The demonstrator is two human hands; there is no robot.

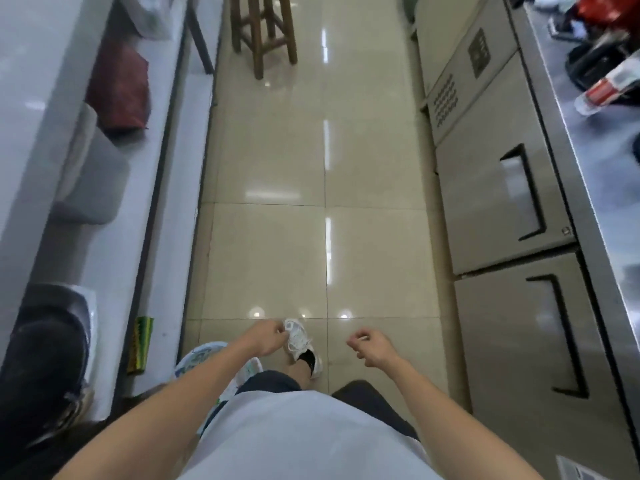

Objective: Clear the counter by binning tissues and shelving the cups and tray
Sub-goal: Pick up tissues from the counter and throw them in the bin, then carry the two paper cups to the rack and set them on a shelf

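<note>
I look down a narrow aisle with both arms held out in front of my body. My left hand (268,338) has its fingers curled in, and no object shows in it; it overlaps my white shoe (298,341) on the floor. My right hand (371,346) is loosely curled too, with nothing seen in it. At the lower left stands a dark bin (52,344) with a white liner edge. No tissue or cup is clearly visible. A steel counter (568,140) runs along the right with blurred dark and red-white items (604,88) on it.
A white shelf unit (149,188) on the left holds a red bag (117,88) and a grey box (91,181). Steel fridge doors (498,202) line the right. A wooden stool (265,32) stands ahead on the glossy tiled floor (270,161).
</note>
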